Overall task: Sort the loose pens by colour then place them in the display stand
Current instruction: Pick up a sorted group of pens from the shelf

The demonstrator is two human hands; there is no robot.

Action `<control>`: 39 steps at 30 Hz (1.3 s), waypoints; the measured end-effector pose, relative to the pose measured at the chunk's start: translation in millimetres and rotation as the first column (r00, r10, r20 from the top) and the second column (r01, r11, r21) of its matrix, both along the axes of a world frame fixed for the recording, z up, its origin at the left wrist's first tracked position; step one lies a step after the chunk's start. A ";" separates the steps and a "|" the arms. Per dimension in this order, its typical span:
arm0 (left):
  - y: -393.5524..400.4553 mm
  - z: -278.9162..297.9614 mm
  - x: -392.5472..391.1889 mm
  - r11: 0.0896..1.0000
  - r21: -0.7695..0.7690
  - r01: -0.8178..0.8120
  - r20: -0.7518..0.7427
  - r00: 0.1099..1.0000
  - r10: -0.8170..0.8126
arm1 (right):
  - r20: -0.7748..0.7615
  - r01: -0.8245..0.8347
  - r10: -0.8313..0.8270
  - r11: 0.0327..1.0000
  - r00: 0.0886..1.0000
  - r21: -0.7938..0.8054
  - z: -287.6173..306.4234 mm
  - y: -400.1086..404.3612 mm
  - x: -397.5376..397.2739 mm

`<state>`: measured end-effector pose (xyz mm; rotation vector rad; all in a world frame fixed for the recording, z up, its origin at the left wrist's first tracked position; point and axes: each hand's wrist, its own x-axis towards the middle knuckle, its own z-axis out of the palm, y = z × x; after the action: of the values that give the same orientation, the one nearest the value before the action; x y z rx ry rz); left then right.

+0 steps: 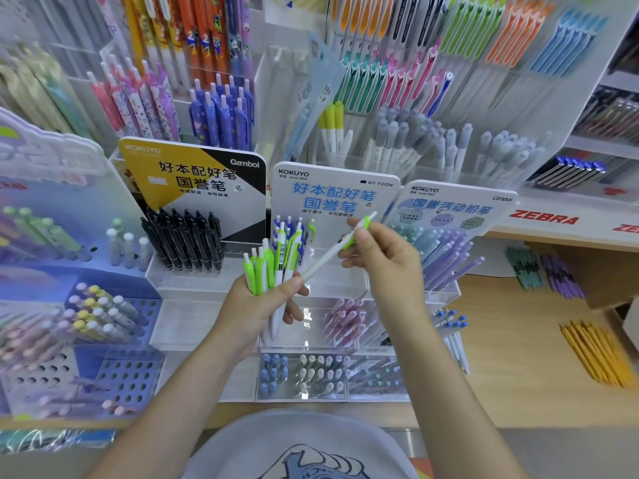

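Just one cam here, head-mounted, pointing forward and down.

It sits up above the person's own chest and looks out over both forearms toward the left hand and right hand, which are close in and about mid-frame. Past them it faces the clear display stand head-on, with racks of pens rising behind. Wide-angle lens, so the edges bend and blur. The wooden tabletop runs off to the right. No second view to overlap with.

- Lower ends of the green pens hidden inside the left hand.
- Pens at the left frame edge blurred.
- Hanging pens cut off at the top.
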<state>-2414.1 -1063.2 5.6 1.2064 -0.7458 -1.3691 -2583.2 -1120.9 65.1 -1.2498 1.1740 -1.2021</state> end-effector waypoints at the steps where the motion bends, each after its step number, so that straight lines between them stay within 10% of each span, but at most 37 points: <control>1: 0.6 -0.5 2.3 1.000 -0.004 0.002 0.000 1.000 -0.002 | 0.004 0.035 -0.035 0.998 0.999 -0.044 3.7 -2.8 -3.1; 20: 1.0 0.3 14.3 0.993 0.007 0.119 -0.022 0.993 -0.119 | -0.458 -0.087 -0.028 0.970 0.889 -0.228 -46.8 -35.7 19.9; 39: -6.4 0.8 7.8 0.996 -0.031 0.084 -0.025 0.996 -0.085 | -0.452 -0.001 -0.073 0.987 0.889 -0.162 -43.7 -30.9 19.2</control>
<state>-2406.3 -1069.6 6.4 1.1420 -0.8039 -1.4357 -2563.9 -1151.8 21.4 -1.7027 1.4668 -1.0717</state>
